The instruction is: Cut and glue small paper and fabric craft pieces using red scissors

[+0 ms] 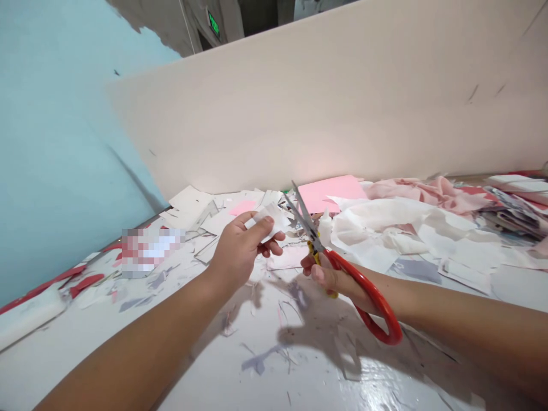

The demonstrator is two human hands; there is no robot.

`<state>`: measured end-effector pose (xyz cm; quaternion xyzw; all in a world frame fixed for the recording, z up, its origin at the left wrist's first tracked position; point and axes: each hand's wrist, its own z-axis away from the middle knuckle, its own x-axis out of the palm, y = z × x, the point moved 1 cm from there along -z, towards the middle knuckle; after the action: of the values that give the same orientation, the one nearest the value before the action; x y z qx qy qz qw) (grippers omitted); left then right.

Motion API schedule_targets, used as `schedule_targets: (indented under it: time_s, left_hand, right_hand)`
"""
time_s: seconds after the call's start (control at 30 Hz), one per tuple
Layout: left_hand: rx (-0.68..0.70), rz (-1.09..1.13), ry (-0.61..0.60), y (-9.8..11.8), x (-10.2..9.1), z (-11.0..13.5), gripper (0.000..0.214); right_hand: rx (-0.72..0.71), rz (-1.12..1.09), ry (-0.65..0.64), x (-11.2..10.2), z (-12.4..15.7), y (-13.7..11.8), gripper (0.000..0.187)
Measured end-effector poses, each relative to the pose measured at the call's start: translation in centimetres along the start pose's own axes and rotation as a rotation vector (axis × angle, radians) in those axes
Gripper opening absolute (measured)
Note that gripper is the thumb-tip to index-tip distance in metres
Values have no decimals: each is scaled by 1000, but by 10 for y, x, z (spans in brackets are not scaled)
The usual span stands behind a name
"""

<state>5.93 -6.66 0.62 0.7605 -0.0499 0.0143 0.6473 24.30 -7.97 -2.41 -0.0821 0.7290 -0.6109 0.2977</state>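
Head view: the left hand [240, 254] pinches a small piece of white paper [269, 220] between the thumb and the fingers [274, 235], holding it up above the surface [240, 377]. The right hand [325, 277] grips red-handled scissors [377, 302], its fingers [312, 273] pressed around the handles. The steel blades stand in a narrow V just beside the paper, tips pointing away from the person. Right behind the blades stands a small white squeeze bottle [325, 226], near a pink paper sheet [329, 194]. Crumpled white paper [377, 222] and crumpled pink paper [428, 193] lie to the right, with a messy stack of printed paper [514, 211] beyond. Paper scraps [188, 205] cover the surface's far end, against a beige board [321, 97] and a pale blue wall [64, 142].
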Motion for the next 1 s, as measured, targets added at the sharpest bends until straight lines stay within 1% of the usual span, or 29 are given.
schedule_targets:
  time_s: [0.07, 0.13, 0.3, 0.43, 0.6, 0.83, 1.0]
  left_hand:
    - [60, -30, 42, 3, -1, 1, 21]
    - [102, -60, 65, 2, 0, 2, 22]
    - [134, -130, 63, -1, 3, 6, 25]
    - [147, -153, 48, -1, 4, 7, 25]
    - [155, -177, 34, -1, 6, 9, 25]
    - [156, -180, 12, -1, 7, 11, 25]
    - [146, -179, 3, -1, 7, 10, 25]
  right_hand:
    - [-29, 31, -87, 3, 1, -4, 47]
    - [-71, 66, -121, 6, 3, -9, 51]
    - [-114, 151, -99, 10, 6, -13, 60]
    - [-138, 169, -119, 11, 5, -11, 57]
    - [-144, 170, -104, 11, 4, -9, 56]
    - [-109, 150, -115, 11, 5, -4, 54]
    - [-119, 141, -122, 11, 5, -3, 51]
